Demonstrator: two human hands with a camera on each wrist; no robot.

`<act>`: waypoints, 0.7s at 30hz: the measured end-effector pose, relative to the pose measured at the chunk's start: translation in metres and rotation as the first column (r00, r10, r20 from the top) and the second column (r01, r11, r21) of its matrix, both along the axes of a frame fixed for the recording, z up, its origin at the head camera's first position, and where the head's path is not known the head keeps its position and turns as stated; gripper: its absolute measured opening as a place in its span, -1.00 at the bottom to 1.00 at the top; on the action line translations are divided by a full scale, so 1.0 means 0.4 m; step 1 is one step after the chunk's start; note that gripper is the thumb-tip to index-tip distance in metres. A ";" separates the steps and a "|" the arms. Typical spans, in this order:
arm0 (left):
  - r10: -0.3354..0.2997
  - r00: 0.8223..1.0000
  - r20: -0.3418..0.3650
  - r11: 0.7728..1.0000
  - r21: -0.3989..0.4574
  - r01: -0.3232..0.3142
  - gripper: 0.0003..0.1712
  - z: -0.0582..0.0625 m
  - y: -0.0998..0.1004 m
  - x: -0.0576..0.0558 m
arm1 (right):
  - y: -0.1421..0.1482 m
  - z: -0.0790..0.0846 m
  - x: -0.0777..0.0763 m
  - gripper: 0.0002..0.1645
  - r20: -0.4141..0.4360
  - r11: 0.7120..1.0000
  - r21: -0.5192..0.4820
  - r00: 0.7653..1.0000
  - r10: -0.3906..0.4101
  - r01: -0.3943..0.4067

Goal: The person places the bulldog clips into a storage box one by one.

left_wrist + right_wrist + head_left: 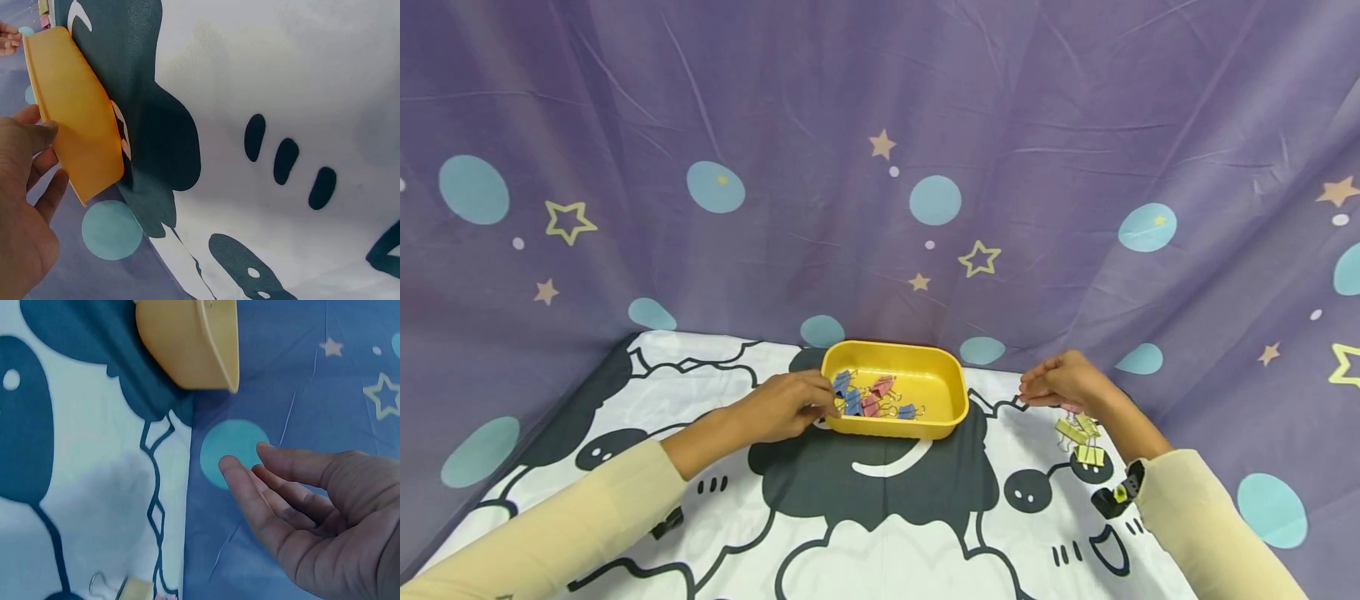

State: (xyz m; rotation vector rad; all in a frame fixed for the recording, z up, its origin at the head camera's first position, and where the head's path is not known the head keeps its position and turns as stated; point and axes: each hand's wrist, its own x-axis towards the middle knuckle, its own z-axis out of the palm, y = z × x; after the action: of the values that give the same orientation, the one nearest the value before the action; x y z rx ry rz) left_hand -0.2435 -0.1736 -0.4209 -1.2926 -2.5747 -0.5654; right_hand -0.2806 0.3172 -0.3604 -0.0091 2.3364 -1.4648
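Head view shows me the left hand (793,406) at the left rim of the yellow tray (936,390), though I can't tell whether it pinches anything. Blue clips (853,403) and pink clips (883,385) lie inside the tray; farther right I see the right hand (1070,383), thumb and fingers loosely parted, near yellow clips (1090,455) on the cloth (940,550).

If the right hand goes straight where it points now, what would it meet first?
Probably the yellow rounded rectangular plastic tray, though the right hand may pass above it; depth is unclear.
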 end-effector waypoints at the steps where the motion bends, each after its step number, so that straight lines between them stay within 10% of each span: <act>1: 0.003 1.000 0.002 1.000 -0.002 -0.003 -0.69 0.000 0.000 0.000 | 0.009 -0.001 0.001 -0.59 0.003 1.000 0.001 1.000 -0.009 0.009; 21: 0.006 1.000 0.002 1.000 0.002 -0.006 -0.71 0.000 -0.001 0.002 | 0.190 -0.045 -0.002 -0.75 0.094 0.965 -0.179 0.980 -0.176 0.190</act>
State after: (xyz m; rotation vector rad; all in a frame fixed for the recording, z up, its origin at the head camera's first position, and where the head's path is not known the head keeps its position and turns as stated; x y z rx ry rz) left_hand -0.2428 -0.1739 -0.4211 -1.2833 -2.5783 -0.5680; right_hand -0.2813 0.3932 -0.3785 0.2155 2.1779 -1.7367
